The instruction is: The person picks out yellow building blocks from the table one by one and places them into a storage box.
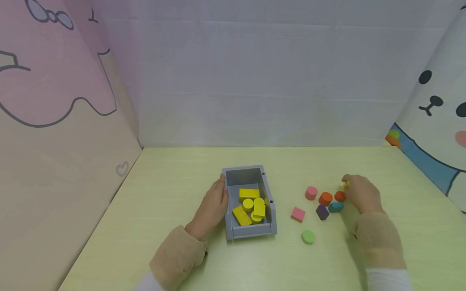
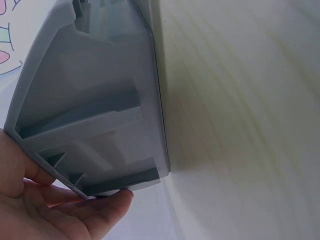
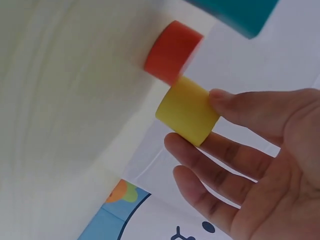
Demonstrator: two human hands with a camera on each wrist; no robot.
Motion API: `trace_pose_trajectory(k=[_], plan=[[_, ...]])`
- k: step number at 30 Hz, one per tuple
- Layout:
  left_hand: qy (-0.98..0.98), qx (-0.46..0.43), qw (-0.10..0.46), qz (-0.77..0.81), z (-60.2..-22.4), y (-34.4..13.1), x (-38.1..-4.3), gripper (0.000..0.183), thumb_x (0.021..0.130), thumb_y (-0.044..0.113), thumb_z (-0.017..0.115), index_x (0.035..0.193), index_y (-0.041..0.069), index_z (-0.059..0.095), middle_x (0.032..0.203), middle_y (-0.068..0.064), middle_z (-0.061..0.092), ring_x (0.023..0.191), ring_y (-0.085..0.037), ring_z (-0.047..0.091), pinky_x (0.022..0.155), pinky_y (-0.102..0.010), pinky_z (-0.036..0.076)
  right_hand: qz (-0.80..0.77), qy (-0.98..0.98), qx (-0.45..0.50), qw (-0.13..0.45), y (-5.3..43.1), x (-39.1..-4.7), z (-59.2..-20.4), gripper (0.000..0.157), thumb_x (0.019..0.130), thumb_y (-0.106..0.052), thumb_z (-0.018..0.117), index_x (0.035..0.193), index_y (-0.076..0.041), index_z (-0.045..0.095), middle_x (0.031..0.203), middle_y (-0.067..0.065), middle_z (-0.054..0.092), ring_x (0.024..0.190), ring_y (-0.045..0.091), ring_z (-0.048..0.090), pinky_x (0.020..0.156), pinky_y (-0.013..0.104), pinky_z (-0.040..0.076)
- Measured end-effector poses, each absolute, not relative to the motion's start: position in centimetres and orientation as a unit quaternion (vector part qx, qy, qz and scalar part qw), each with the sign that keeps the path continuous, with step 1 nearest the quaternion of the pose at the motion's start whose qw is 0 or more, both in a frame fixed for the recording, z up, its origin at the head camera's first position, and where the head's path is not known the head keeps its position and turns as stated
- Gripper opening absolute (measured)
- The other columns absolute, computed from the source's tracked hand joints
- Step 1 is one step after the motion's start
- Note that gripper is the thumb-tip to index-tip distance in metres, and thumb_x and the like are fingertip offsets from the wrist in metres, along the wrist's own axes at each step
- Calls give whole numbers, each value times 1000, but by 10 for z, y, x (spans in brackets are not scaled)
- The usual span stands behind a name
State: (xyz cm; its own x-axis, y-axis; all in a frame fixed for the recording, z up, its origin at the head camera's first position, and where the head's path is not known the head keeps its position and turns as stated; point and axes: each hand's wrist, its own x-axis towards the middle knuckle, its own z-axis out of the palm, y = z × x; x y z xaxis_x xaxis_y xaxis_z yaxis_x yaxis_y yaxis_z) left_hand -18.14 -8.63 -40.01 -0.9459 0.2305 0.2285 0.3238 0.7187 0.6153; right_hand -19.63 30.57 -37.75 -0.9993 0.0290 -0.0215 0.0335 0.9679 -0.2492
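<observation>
A grey plastic storage bin point(image 1: 251, 231) with yellow blocks point(image 1: 249, 194) inside stands on the table. My left hand point(image 1: 211, 208) holds its left side near the back corner. In the left wrist view, the left fingers point(image 2: 107, 212) lie against the lower end of the bin's ribbed outer wall point(image 2: 90, 65). Farther right, my right hand point(image 1: 362, 194) pinches a yellow cylinder block point(image 3: 187, 111) between thumb and fingers. Close beside that block is a red-orange cylinder point(image 3: 172, 50), while a teal block point(image 3: 240, 15) shows at the top of the right wrist view.
Between bin and right hand lie a pink cylinder point(image 1: 311, 193), a pink block point(image 1: 298, 214), an orange cylinder point(image 1: 325, 198), a purple block point(image 1: 322, 212) and a light green disc point(image 1: 308, 237). A white covered wall point(image 1: 269, 81) rises behind the table.
</observation>
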Motion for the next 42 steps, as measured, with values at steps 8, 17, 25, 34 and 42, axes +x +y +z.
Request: trace_pose_trajectory(k=[8,17,25,34,42], plan=[[-925,-148,65,-345,-401,-87,-182,50,99,19,32,142,-3,24,144,-18,34,131,-29,36,106,-41,36,-113,993,-4,-46,289,-194,-371,29,86,-2,51,113,9,55,102,32,58,88,45,56,72,57,47],[-923,-149,67,-347,-402,-87,-182,50,98,19,32,142,-4,24,144,-18,34,131,-30,36,106,-42,36,-96,989,-33,-104,268,-194,-363,29,84,-2,53,112,6,56,94,29,60,77,44,57,65,55,46],[-923,-152,66,-347,-400,-87,-181,50,98,18,34,142,-5,24,143,-19,35,130,-31,37,105,-43,36,-75,982,-72,-159,245,-191,-359,27,80,-1,57,106,5,59,87,26,62,72,41,57,60,51,47],[-922,-152,63,-350,-400,-87,-180,50,98,18,33,142,-4,24,143,-20,35,130,-31,37,105,-43,36,-82,970,-120,-194,214,-180,-353,32,73,4,64,105,2,60,86,18,62,76,36,57,61,46,46],[-922,-152,66,-350,-400,-87,-181,49,99,18,32,142,-4,24,143,-20,35,131,-31,37,106,-42,36,-105,950,-171,-239,191,-176,-353,24,75,4,64,99,3,62,82,16,63,74,32,57,63,41,51]])
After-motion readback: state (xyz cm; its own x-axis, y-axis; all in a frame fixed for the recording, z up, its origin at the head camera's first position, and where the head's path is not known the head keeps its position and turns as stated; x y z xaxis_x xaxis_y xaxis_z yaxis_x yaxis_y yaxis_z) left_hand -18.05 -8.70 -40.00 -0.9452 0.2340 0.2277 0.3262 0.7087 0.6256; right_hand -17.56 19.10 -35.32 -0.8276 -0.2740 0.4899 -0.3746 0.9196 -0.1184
